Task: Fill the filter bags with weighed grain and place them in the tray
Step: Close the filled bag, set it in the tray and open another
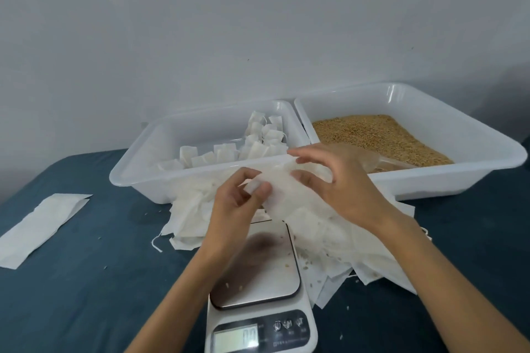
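Both your hands hold one empty filter bag (pixel 282 189) above the scale (pixel 259 281), near the worktop's front edge. Your left hand (pixel 239 203) pinches its left end; your right hand (pixel 338 180) pinches its top edge, fingers curled. Loose empty bags (pixel 338 241) lie heaped beneath. Behind, toward the back edge, the left tray (pixel 137 163) holds filled bags (pixel 258 140); the right tray (pixel 473 137) holds grain (pixel 372 135).

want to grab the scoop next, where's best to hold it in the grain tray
Probably the handle end of the clear scoop, reached from the near side over the tray's front rim. It lies half buried in grain, and the right hand hides its left part.
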